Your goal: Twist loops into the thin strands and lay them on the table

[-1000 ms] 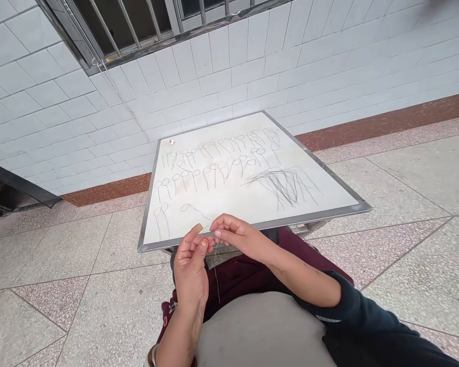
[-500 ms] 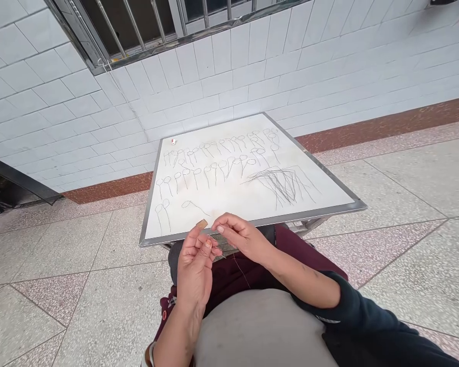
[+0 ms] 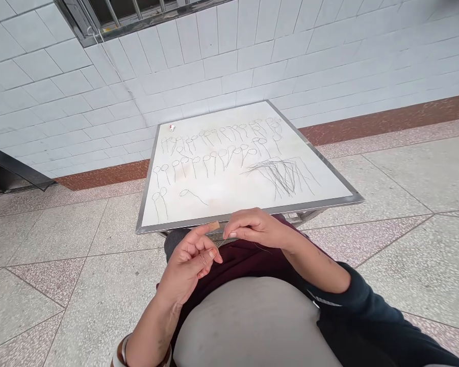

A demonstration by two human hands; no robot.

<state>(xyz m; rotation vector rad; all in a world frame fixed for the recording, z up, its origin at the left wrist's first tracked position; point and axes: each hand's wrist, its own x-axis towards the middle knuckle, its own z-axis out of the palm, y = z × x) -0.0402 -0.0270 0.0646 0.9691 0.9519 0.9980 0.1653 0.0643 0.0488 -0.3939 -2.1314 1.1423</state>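
Left hand (image 3: 191, 260), right hand (image 3: 258, 229), farther apart, strand (image 3: 222, 244) between

two hands (image 3: 186, 269); one table (image 3: 229, 192); one wire pile (image 3: 283, 177); 20+ wire loops (image 3: 163, 191)

A light grey top (image 3: 248, 321), plain and faintly creased, covers the belly. To the right of the top is a dark navy sleeve (image 3: 367, 298), pushed up in thick folds to just below the elbow, with a thin pale stripe (image 3: 325, 299) near its lower edge. Left of the top, a brown and white cuff (image 3: 123, 351) rings the forearm. Beyond the top, maroon cloth (image 3: 240, 260) covers the lap, with dark grey cloth (image 3: 173, 242) over the left knee. A tan strip (image 3: 213, 226) wraps the left index fingertip.
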